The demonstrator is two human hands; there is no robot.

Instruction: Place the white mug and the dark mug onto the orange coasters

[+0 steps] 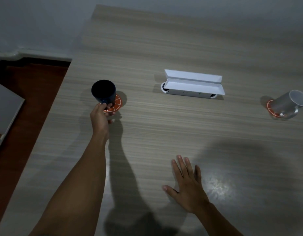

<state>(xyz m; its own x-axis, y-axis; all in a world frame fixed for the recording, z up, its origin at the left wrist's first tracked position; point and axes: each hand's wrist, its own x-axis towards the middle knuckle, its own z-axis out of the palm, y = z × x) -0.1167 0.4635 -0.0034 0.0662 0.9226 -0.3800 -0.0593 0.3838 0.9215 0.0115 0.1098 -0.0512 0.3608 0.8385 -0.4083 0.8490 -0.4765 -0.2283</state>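
Two mugs are sitting on orange coasters: white mug (287,103) far right, dark mug (104,92) on left coaster (117,103) w/ left hand (100,114) gripping its base. Right hand (186,183) is lying flat, empty, on surface (164,125). Risk: dark mug is sitting off-centre, so a careless release could be tipping it.

The table (164,133) has a grey-beige top with fine horizontal wood-grain streaks, and the floor (28,99) beside it is reddish brown. The dark mug (104,91) is a very dark navy, near black inside, and its coaster (117,103) is orange with thin white lines dividing it into segments. The white mug (290,103) is plain white, greyed by dim light, on a matching orange coaster (270,109); the open cable box (193,84) is plain white.
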